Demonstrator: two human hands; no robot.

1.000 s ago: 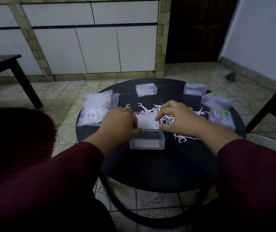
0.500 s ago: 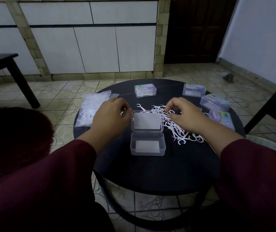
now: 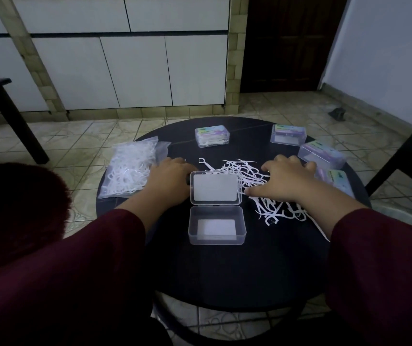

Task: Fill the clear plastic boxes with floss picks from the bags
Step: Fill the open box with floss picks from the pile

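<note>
Resting palm-down on the loose pile of floss picks (image 3: 247, 176), the right hand (image 3: 287, 179) had its fingers spread apart and nearly straight, the thumb stretched toward the open clear box (image 3: 216, 208) and the fingertips flat among the white picks — it pressed on them rather than pinching any. The left hand (image 3: 168, 182) lay just left of the box's lid (image 3: 215, 188), touching or almost touching its left edge; its fingers curved away from the camera and their tips were hidden, so I cannot tell whether they gripped anything. The box sat at the middle of the round black table (image 3: 224, 270), hinged open with the lid folded flat on the far side and the tray (image 3: 216, 228) on the near side, nothing in it but a pale label at the bottom; each half had its long axis running left to right across the view. The picks lay tangled, pointing every way, spilling from behind the lid toward the right forearm. A clear bag of floss picks (image 3: 131, 168) lay at the left edge of the table, its length running away from the person. Four closed boxes stood further back and to the right — one (image 3: 212, 136) behind the pile, another (image 3: 287, 134) to its right, a third (image 3: 321, 154) and a fourth (image 3: 334, 178) partly behind the right hand.
</note>
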